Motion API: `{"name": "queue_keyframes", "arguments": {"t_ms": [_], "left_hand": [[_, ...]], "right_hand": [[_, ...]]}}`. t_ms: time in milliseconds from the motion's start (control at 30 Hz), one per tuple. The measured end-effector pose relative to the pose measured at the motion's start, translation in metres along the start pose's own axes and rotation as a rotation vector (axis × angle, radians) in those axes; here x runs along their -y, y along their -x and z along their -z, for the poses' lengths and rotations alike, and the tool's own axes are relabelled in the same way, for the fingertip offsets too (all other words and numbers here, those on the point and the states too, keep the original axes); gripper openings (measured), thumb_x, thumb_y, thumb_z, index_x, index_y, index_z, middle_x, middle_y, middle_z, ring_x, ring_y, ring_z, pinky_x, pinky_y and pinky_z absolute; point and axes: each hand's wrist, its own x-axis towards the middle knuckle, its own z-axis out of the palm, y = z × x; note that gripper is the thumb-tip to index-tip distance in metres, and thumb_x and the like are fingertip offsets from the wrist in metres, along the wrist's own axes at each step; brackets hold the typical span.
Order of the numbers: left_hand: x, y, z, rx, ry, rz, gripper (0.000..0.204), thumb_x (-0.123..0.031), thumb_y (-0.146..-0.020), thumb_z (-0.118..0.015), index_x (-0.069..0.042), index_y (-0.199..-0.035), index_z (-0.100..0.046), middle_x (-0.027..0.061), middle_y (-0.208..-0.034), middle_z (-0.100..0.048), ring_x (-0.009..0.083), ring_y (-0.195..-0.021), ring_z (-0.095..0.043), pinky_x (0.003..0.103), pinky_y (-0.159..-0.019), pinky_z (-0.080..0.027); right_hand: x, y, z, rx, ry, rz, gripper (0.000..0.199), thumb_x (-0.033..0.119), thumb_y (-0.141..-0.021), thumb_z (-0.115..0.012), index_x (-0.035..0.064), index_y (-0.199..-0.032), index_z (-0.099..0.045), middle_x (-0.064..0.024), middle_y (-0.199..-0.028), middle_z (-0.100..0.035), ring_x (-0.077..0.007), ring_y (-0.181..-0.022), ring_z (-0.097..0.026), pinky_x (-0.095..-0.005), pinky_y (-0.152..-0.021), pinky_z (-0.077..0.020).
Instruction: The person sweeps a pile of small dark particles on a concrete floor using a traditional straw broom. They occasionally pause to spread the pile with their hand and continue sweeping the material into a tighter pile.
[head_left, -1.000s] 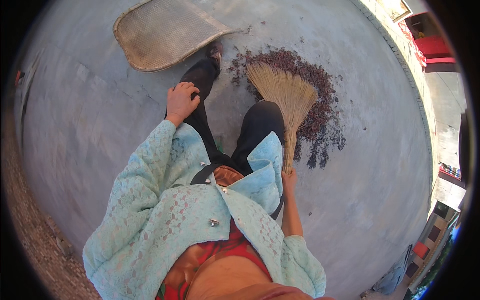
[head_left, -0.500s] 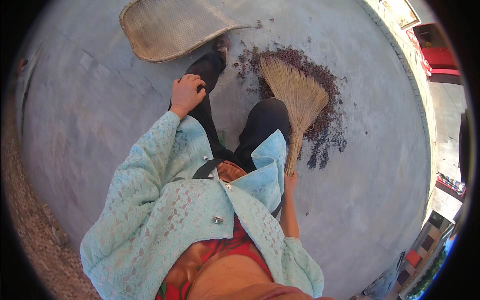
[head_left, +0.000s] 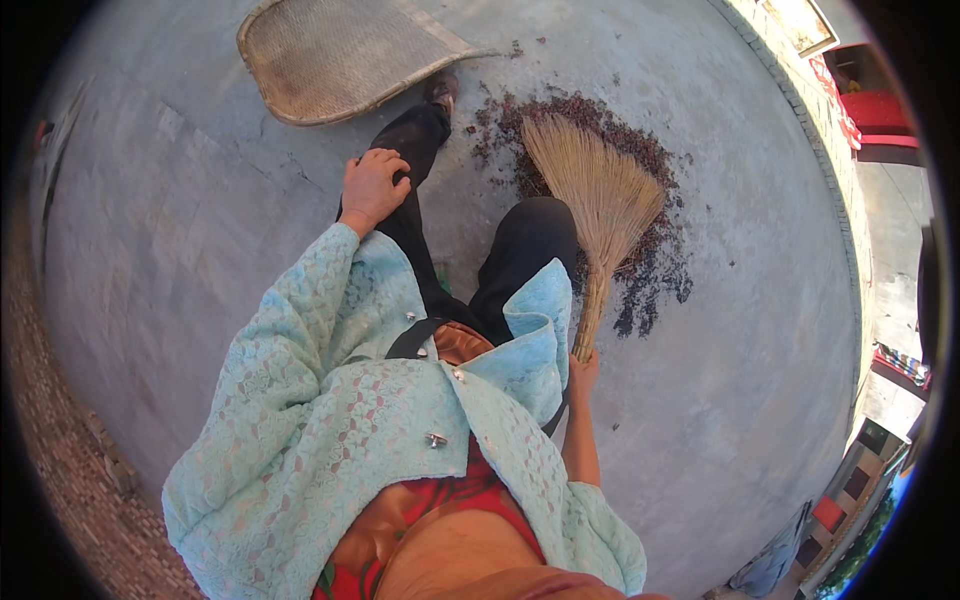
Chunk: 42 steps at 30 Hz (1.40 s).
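My right hand (head_left: pixel 583 374) is wrapped round the handle end of a straw broom (head_left: pixel 598 195). The broom's fanned bristles lie over a spread of small dark red-brown pieces (head_left: pixel 648 282), perhaps dried seeds or husks, on the grey floor. Some of the pieces are hidden under the bristles and beside my bent right knee. My left hand (head_left: pixel 375 188) rests on my left knee, holding nothing, its fingers laid over the black trouser leg. A woven scoop-shaped basket (head_left: pixel 350 60) lies beyond my left foot, its far edge cut off by the view.
Smooth grey concrete floor (head_left: pixel 200 260) surrounds me. Scattered bits lie around the pile's edge. A low pale wall edge (head_left: pixel 845 230) curves along the right, with red items (head_left: pixel 880 115) beyond it. Brick paving (head_left: pixel 60 440) shows at the far left.
The broom has shifted slightly toward me and to the right, and my right hand has drawn back a little with it. My left hand stays on the knee.
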Motion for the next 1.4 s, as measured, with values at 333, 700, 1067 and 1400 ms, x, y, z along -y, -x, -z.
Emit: {"name": "queue_keyframes", "arguments": {"t_ms": [333,700,1067,1400], "left_hand": [[-0.003,-0.001,-0.007,-0.008,-0.024,-0.056,0.018,-0.025,-0.073,-0.063,-0.016,-0.087,-0.068,-0.0013,-0.110,-0.062,0.0171,-0.112,-0.051,0.041,-0.089,-0.036],[-0.010,-0.008,-0.004,0.012,0.017,-0.051,0.018,-0.023,-0.072,-0.064,-0.016,-0.088,-0.067,0.0000,-0.109,-0.062,0.0177,-0.112,-0.051,0.042,-0.089,-0.036],[-0.011,-0.005,0.006,0.028,-0.006,-0.043,0.020,-0.021,-0.071,-0.065,-0.014,-0.091,-0.067,0.0012,-0.112,-0.061,0.0196,-0.113,-0.051,0.040,-0.092,-0.035],[-0.018,-0.012,0.011,0.073,-0.044,-0.058,0.021,-0.020,-0.070,-0.066,-0.015,-0.090,-0.066,0.0007,-0.112,-0.061,0.0203,-0.112,-0.051,0.039,-0.091,-0.035]], "right_hand": [[-0.086,-0.042,-0.069,0.069,0.161,0.056,0.031,0.018,-0.071,-0.063,0.0062,-0.096,-0.048,-0.0110,-0.068,-0.055,-0.0232,-0.058,-0.056,-0.0391,-0.055,-0.0458],[-0.101,-0.048,-0.060,-0.049,0.263,0.071,0.036,0.015,-0.070,-0.064,0.0057,-0.100,-0.047,-0.0081,-0.069,-0.055,-0.0209,-0.058,-0.056,-0.0373,-0.054,-0.0466],[-0.035,-0.025,0.015,-0.050,-0.224,-0.107,0.036,0.012,-0.068,-0.066,0.0057,-0.099,-0.049,-0.0049,-0.067,-0.052,-0.0141,-0.045,-0.048,-0.0292,-0.041,-0.0434],[-0.040,-0.161,0.063,-0.330,-0.548,-0.119,0.029,0.009,-0.072,-0.065,0.0019,-0.095,-0.048,-0.0053,-0.067,-0.050,-0.0154,-0.043,-0.048,-0.0284,-0.038,-0.0445]]}}
